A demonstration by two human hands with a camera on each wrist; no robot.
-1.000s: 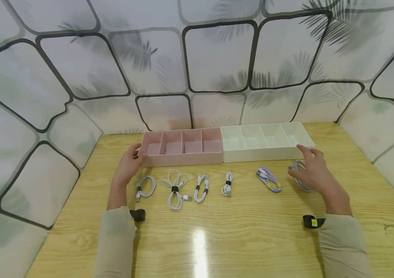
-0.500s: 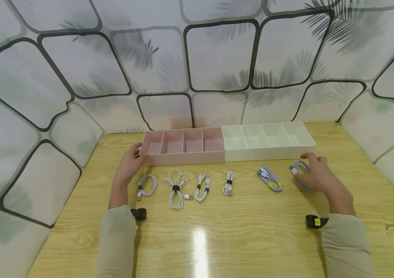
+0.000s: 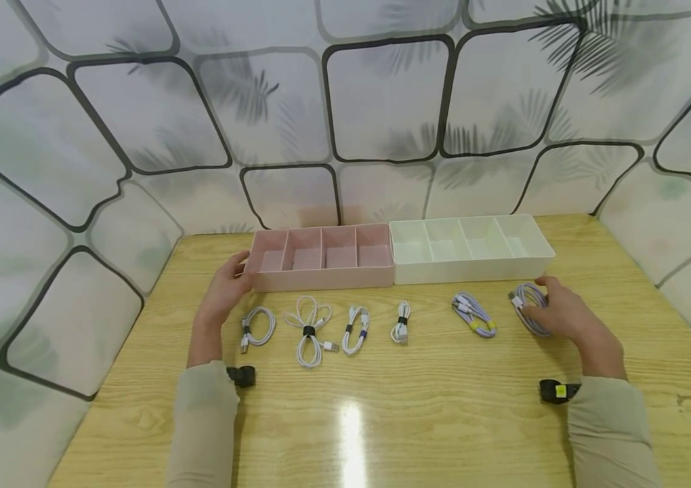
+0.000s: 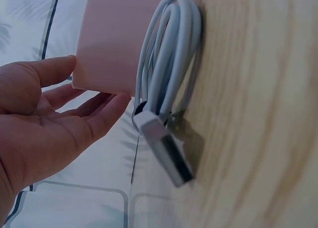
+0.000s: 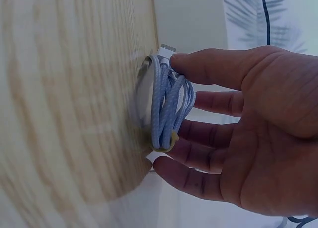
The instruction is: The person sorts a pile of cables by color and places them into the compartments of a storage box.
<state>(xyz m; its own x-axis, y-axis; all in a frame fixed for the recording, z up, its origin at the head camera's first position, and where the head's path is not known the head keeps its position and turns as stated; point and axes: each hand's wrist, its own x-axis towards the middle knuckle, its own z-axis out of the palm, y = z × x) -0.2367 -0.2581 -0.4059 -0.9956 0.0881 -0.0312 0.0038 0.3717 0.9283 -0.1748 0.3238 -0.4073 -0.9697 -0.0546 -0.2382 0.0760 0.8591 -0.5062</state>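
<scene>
Purple cable [image 5: 161, 106] at the fingertips of the right hand [image 3: 572, 317]

On my head camera the largest thing is a patterned backdrop [image 3: 388, 102] with dark rounded outlines and grey leaves, rising behind the wooden table [image 3: 431, 413]. Along the table's far side I see two long boxes touching end to end: a white box [image 3: 473, 272] on the right and a pink box [image 3: 327, 279] on the left, each split into four compartments. Two pale sleeves [image 3: 204, 420] reach in from the near side.

The left hand [image 3: 221, 291] is at the left end of the pink box, its thumb and fingers spread apart at the corner. The right hand has its thumb and fingers apart, with the purple cable between them; I cannot tell whether they squeeze it. That cable is on the table, just in front of the white box's right end.

To its left I count a second purple cable [image 3: 472, 313], then a short white cable [image 3: 403, 312], a two-tie cable [image 3: 348, 331], a bow-shaped cable [image 3: 309, 331] and a looped white cable [image 4: 171, 51], the last near the left hand. Smaller still, a black device [image 3: 242, 376] sits at the left wrist. Smallest, I make out a yellow tie [image 5: 174, 138] on the purple cable and its plug [image 5: 166, 50] by the thumb tip
</scene>
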